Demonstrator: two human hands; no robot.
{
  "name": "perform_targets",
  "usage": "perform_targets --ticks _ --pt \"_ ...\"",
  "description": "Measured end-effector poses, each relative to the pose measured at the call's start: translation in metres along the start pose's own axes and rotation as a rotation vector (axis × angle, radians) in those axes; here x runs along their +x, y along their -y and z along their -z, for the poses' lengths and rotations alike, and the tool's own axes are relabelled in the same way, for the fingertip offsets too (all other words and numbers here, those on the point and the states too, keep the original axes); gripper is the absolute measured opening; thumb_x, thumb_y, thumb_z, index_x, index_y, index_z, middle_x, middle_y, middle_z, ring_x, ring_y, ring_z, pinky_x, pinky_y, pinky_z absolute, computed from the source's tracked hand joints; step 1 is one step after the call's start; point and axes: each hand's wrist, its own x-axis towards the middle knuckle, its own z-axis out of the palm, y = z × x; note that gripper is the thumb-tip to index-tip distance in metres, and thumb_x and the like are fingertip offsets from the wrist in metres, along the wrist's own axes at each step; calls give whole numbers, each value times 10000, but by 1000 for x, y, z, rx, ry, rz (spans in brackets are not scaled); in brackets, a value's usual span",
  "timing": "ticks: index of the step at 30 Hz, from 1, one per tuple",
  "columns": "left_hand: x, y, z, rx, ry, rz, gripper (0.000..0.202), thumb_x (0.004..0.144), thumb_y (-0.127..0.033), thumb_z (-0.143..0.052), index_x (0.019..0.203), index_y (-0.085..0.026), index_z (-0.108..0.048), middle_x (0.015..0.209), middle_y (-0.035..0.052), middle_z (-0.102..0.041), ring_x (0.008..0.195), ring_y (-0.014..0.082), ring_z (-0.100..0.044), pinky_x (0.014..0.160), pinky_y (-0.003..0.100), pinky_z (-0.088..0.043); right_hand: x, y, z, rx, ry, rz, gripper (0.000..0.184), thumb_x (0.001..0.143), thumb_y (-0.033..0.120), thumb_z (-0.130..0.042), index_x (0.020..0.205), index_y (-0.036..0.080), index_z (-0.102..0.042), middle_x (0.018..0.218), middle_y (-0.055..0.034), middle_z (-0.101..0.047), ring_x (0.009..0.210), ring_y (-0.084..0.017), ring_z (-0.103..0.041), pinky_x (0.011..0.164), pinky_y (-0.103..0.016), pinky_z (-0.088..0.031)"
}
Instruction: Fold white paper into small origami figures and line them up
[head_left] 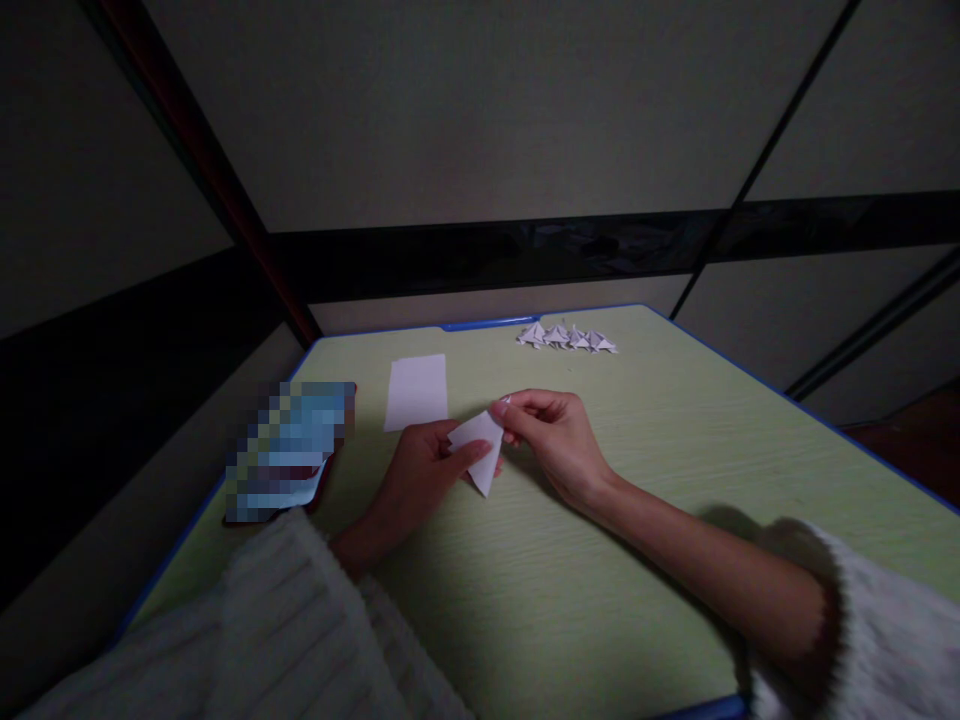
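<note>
A small folded piece of white paper (480, 440) is held between both hands above the table. My left hand (427, 465) grips its left side, the thumb flat on the paper's face and the other fingers behind it. My right hand (551, 430) pinches the upper right corner between thumb and fingertips. The paper tapers to a point at the bottom. Just beyond my left hand lies a stack of white paper sheets (417, 390); how many sheets it has I cannot tell.
Several folded paper figures (566, 338) stand in a row at the table's far edge. A phone-like device (296, 450), its screen pixelated, lies at the left. The pale green table (637, 600) has a blue rim, with cabinet panels (480, 120) behind it.
</note>
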Motion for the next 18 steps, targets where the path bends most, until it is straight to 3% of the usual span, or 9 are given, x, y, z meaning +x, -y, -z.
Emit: perform_targets --ticks 11,18 --pt "-1 0 0 29 41 -8 154 642 -274 -575 733 -177 -653 524 -1 -643 554 175 -608 528 254 -465 1 0 5 6 49 21 156 600 257 -624 503 138 -596 417 28 -500 395 -53 -399 413 -200 -298" --pt "-3 -3 -1 129 94 31 95 582 -233 -620 523 -158 -622 443 -25 -581 424 127 -531 408 207 -407 -1 2 6 -198 83 74 233 611 310 -614 483 130 -540 390 48 -434 377 -45 -344 381 -191 -237"
